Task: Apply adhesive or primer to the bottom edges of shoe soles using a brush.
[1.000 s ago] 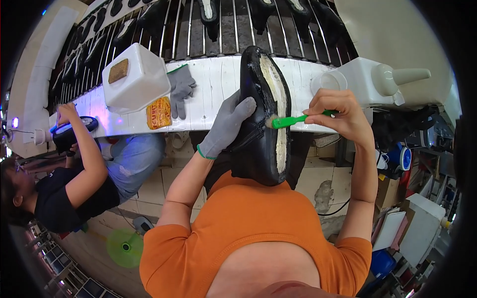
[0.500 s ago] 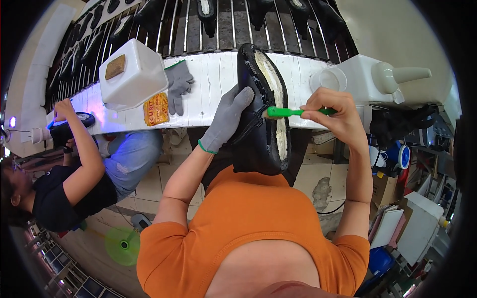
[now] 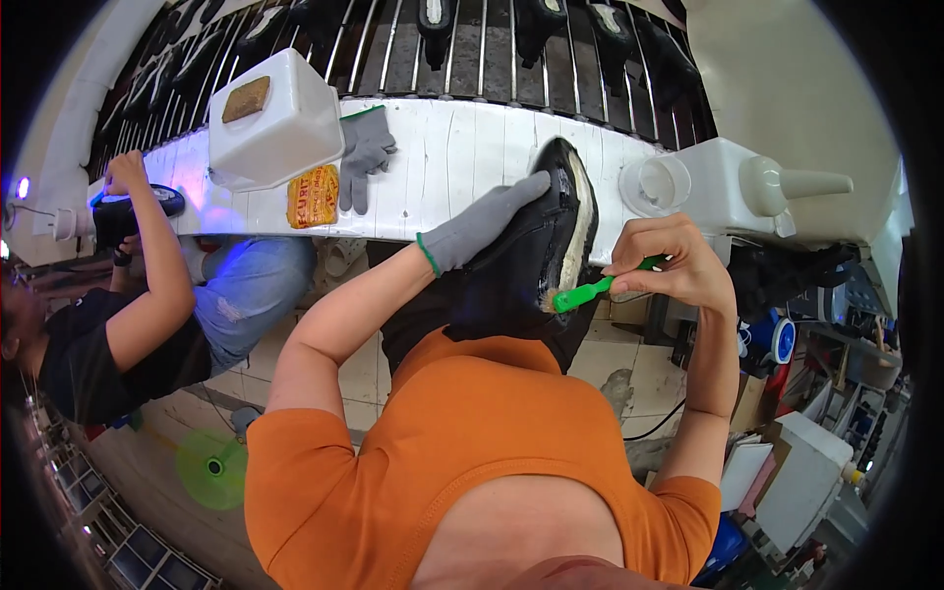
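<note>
A black shoe upper with a pale strip along its underside is tilted over my lap, at the table's near edge. My left hand, in a grey glove with a green cuff, grips it by its far end. In my bare right hand is a green toothbrush-like brush, pinched between thumb and fingers. Its bristles touch the lower end of the shoe, at the edge of the pale strip. Part of the shoe's near side blends into my dark trousers.
On the white table are a white plastic box with a brown block, a spare grey glove, a yellow packet, a clear cup and a white jug. Shoes lie on the roller conveyor beyond. A co-worker sits at left.
The brush has moved down along the shoe from its middle to its lower end. The shoe has turned and shifted right, with my left hand still gripping it.
</note>
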Demonstrator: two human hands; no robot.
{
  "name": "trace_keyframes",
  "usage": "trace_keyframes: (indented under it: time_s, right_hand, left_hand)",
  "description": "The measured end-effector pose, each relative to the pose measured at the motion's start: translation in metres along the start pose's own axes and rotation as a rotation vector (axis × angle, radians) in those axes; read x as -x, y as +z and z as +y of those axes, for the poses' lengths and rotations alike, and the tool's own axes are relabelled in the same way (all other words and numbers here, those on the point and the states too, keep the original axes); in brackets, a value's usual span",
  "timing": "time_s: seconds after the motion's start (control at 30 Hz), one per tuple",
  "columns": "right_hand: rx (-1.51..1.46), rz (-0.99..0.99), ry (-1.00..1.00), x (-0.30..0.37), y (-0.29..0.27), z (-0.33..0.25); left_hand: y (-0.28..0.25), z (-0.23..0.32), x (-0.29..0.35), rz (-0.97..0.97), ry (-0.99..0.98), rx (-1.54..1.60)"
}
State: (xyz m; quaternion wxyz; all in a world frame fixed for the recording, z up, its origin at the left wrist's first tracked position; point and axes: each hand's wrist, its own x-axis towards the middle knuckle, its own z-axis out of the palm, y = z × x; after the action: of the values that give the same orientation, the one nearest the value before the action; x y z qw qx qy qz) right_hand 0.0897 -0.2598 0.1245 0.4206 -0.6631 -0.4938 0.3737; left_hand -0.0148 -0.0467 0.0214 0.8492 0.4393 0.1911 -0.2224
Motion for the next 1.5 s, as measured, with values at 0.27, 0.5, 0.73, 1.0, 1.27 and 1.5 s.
trace_keyframes:
  time_s: [0.27, 0.5, 0.73, 1.0, 1.27, 1.5]
  right_hand:
    - [-0.009, -0.018, -0.060, -0.013, -0.009, 0.001]
    - [-0.010, -0.018, -0.087, -0.026, -0.010, 0.005]
    - [0.027, -0.025, -0.152, -0.039, -0.012, 0.008]
    - [-0.014, -0.096, -0.111, -0.030, -0.017, 0.007]
    - [0.085, 0.178, -0.168, -0.019, 0.000, -0.004]
    - [0.401, 0.396, -0.063, -0.045, 0.005, 0.008]
  left_hand:
    - [0.007, -0.039, -0.021, -0.288, -0.115, 0.232]
    - [0.023, -0.032, 0.027, -0.491, 0.004, -0.144]
    - [0.019, -0.031, 0.039, -0.629, -0.128, 0.201]
    - [0.013, -0.033, 0.046, -0.575, -0.111, 0.085]
    - [0.012, -0.029, -0.003, -0.287, 0.962, -0.587]
    - [-0.023, 0.019, -0.015, 0.068, 0.407, -0.604]
